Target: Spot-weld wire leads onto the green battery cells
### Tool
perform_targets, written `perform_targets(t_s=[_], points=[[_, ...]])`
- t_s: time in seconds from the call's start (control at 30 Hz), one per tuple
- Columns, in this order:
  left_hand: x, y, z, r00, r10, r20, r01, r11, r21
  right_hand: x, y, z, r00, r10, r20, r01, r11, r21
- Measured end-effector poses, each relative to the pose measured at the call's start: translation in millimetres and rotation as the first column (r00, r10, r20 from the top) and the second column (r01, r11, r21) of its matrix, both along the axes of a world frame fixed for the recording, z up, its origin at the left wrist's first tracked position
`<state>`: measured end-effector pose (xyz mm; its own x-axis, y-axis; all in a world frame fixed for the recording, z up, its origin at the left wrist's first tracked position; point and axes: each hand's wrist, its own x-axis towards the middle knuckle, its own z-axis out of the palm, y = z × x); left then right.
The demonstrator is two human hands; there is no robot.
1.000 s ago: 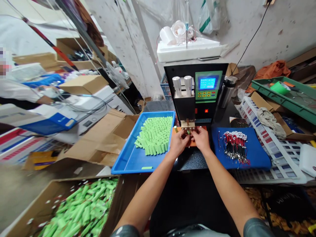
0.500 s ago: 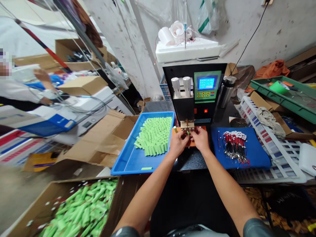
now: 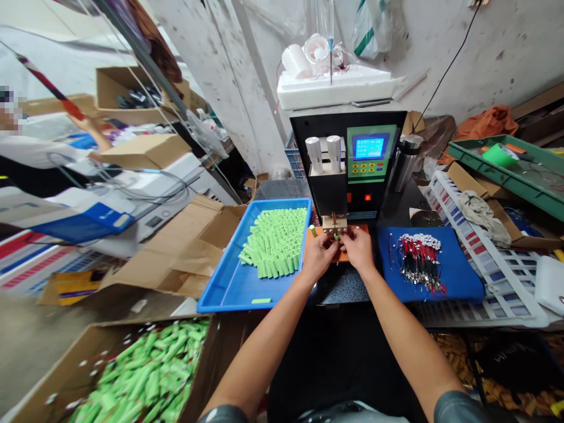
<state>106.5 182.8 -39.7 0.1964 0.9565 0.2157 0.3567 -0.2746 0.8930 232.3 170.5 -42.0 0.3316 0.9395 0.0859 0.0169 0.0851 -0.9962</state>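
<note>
Under the electrodes of a black spot welder [image 3: 328,197] is a small green battery cell [image 3: 336,237], end toward me. My left hand [image 3: 319,254] pinches it from the left. From the right, my right hand [image 3: 358,248] has its fingers closed at the same spot; what lies between those fingertips is too small and hidden to tell. Both hands rest over an orange board [image 3: 339,257]. Another green cell [image 3: 312,231] stands upright just left of the electrodes. To the left, a blue tray [image 3: 220,292] bears many green cells [image 3: 277,244].
Wire leads with white connectors [image 3: 420,258] lie on a blue cloth [image 3: 462,282] at right. A cardboard box [image 3: 57,367] of wired green packs [image 3: 145,376] sits lower left. A steel flask [image 3: 405,161] stands beside the welder. At far left, a co-worker's arm [image 3: 94,132] shows.
My hands and the cell stay almost exactly in place under the electrodes. At far left, the co-worker's arm and a red-and-black bar have shifted.
</note>
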Motion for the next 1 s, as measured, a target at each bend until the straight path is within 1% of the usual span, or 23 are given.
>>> perform_targets(t_s=[0.23,0.37,0.43,0.57,0.67,0.73,0.87,1.0], points=[[0,0,0.1,1.0,-0.002,0.029,0.002,1.0,0.009,0,0,0.0,1.0,0.007,-0.008,-0.007,1.0,-0.016],[1,1,-1.6,1.0,-0.011,0.004,0.011,1.0,0.023,2,0,0.2,0.999,0.036,-0.004,-0.036,0.999,-0.006],[1,2,-2.7,1.0,-0.028,0.007,0.028,0.999,0.035,4,0,1.4,0.998,0.059,-0.033,-0.06,0.998,-0.016],[1,4,-4.3,0.997,-0.061,0.037,0.061,0.998,0.014,12,-3,5.1,0.98,0.113,-0.167,-0.126,0.99,-0.069],[0,3,-3.1,0.996,-0.074,0.042,0.074,0.997,-0.001,21,-14,6.2,0.956,0.151,-0.251,-0.18,0.979,-0.097],[0,1,-0.4,0.996,-0.078,0.03,0.079,0.997,-0.019,28,-26,5.4,0.951,0.166,-0.262,-0.199,0.974,-0.104],[-1,-7,8.7,0.995,-0.096,0.031,0.098,0.994,-0.049,37,-52,2.0,0.949,0.262,-0.174,-0.287,0.948,-0.137],[2,-18,21.1,0.984,-0.144,0.105,0.153,0.985,-0.082,37,-69,0.7,0.939,0.326,-0.108,-0.341,0.92,-0.192]])
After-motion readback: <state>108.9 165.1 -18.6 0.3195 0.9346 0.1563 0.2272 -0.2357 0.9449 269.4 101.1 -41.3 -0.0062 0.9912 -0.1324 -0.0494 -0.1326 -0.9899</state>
